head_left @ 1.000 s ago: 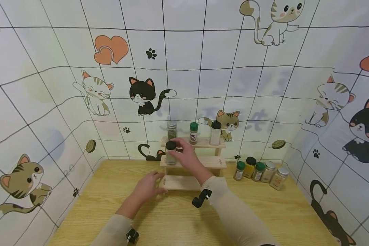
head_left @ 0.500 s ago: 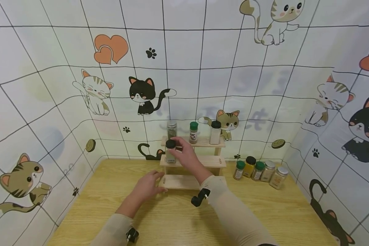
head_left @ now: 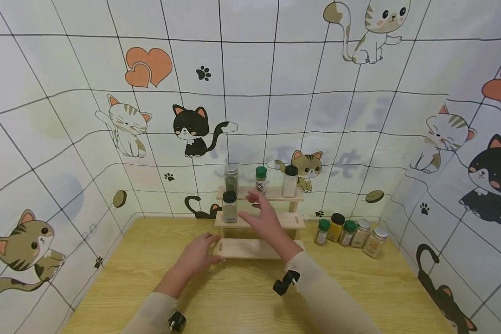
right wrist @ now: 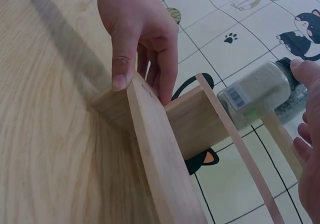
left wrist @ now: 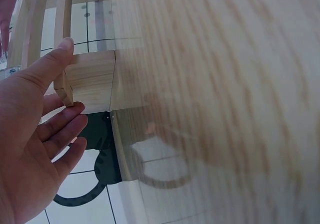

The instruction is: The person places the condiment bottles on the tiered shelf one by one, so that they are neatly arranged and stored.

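One wooden bench (head_left: 234,292) carries a three-tier wooden rack (head_left: 288,220). The person's left hand (head_left: 198,255) pinches the left end of the rack's bottom tier between thumb and fingers. The right hand (head_left: 266,220) hangs just right of a black-lidded jar (head_left: 229,211), its fingers parted and holding nothing. That jar stands upright at the middle tier's left end. A smaller green-capped bottle (head_left: 260,178) stands on the top tier.

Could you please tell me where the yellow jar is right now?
In the head view, the yellow jar stands on the table, right of the wooden rack, between two green-lidded jars.
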`<state>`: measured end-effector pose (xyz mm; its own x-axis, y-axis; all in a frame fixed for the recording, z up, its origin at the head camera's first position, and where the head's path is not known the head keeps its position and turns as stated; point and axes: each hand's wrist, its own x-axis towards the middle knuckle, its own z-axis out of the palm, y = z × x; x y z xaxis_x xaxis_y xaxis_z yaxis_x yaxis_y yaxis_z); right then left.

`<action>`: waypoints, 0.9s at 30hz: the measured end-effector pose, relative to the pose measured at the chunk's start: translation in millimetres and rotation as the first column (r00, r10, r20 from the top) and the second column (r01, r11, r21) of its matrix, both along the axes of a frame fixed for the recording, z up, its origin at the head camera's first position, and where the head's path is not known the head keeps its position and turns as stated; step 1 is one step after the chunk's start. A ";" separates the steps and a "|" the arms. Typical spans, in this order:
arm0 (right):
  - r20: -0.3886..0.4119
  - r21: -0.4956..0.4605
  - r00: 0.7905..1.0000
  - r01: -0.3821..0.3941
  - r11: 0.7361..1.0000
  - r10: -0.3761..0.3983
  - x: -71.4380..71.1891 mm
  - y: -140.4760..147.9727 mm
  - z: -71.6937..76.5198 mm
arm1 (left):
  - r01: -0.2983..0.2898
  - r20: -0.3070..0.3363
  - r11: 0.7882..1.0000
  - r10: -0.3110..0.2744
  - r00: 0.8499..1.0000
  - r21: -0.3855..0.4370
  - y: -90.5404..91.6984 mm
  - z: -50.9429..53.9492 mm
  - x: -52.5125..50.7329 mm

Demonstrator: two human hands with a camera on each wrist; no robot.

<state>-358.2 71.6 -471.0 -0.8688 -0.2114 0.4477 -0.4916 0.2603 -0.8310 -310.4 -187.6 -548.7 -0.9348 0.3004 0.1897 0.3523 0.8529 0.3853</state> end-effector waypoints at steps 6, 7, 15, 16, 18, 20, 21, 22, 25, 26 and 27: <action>-0.043 -0.041 0.997 0.067 0.997 -0.068 17.3 33.5 -5.9 | 0.007 -0.006 1.000 -0.007 1.000 0.005 -0.6 0.3 1.5; -0.037 -0.047 0.996 0.082 0.996 -0.084 20.2 39.8 -7.0 | 0.011 -0.004 1.000 -0.010 1.000 0.009 -0.5 0.7 2.0; -0.044 -0.065 0.983 0.175 0.982 -0.178 34.0 87.6 -15.2 | 0.012 0.010 1.000 -0.012 1.000 -0.008 -0.8 1.4 2.5; -0.053 -0.059 0.981 0.185 0.981 -0.188 34.8 93.1 -16.3 | 0.013 0.009 1.000 -0.013 1.000 -0.009 -0.9 1.4 2.5; -0.064 -0.054 0.977 0.198 0.979 -0.201 37.1 104.5 -17.5 | 0.014 0.014 1.000 -0.014 1.000 -0.008 -1.0 1.6 2.6; -0.066 -0.049 0.973 0.219 0.974 -0.222 39.3 116.9 -18.8 | 0.015 0.017 1.000 -0.015 1.000 -0.005 -0.9 2.2 2.8; -0.060 -0.047 0.971 0.229 0.972 -0.231 40.7 123.4 -19.0 | 0.015 0.016 1.000 -0.015 1.000 -0.006 -0.9 2.4 2.7; -0.050 -0.046 0.970 0.235 0.971 -0.237 42.6 130.5 -19.2 | 0.016 0.014 1.000 -0.016 1.000 -0.006 -0.7 2.2 2.6; -0.031 -0.041 0.958 0.284 0.958 -0.285 44.9 152.0 -21.8 | 0.015 0.007 1.000 -0.015 1.000 -0.010 -0.1 1.9 2.8; -0.023 -0.033 0.952 0.305 0.952 -0.306 45.5 159.0 -22.9 | 0.014 0.004 1.000 -0.014 1.000 -0.012 0.1 1.8 2.9; -0.020 -0.028 0.945 0.327 0.945 -0.328 46.5 165.4 -23.4 | 0.014 0.002 1.000 -0.014 1.000 -0.012 0.2 1.8 3.3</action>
<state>-311.7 237.1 -494.3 -0.8771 0.0942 0.4709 -0.4027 0.3901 -0.8281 -307.1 -187.4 -547.0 -0.9309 0.3153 0.1843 0.3632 0.8526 0.3757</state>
